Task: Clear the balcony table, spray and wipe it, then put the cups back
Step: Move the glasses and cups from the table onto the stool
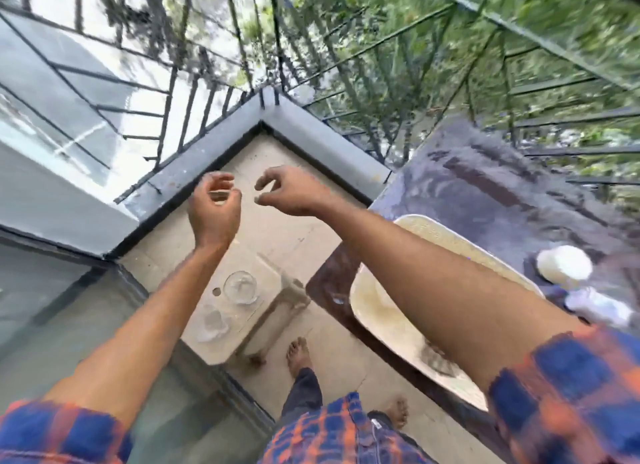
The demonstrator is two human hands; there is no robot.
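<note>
Head cam: looked down on a balcony corner w/ beige floor (277, 242), grey ledge (322, 141) and black railing (194, 93) on top, greenery beyond on the R. Heavy motion blur throughout. Stood barefoot, bare feet (299, 356) on the floor between a low stool (273, 311) and the table (485, 186). Wore blue-orange check sleeves (571, 384).

Held both arms out over the floor corner, hands near each other but apart. L hand (214, 207): fingers loosely curled, thumb close to fingertips, grasped nothing as far as the blur allowed. R hand (294, 193): released too, fingers bent claw-like, nothing in it.

Two clear glass cups on the stool, off the table, just R of the L forearm: far cup (240, 287) and near cup (212, 323), just beside each other, both approx. upright.

Dark glossy table on the R, close to the ledge. On it: cream oval tray (398, 311) at the near-L edge, partly hidden under the R forearm; white bottle-like thing (564, 266) further R, too blurred to tell more.
</note>
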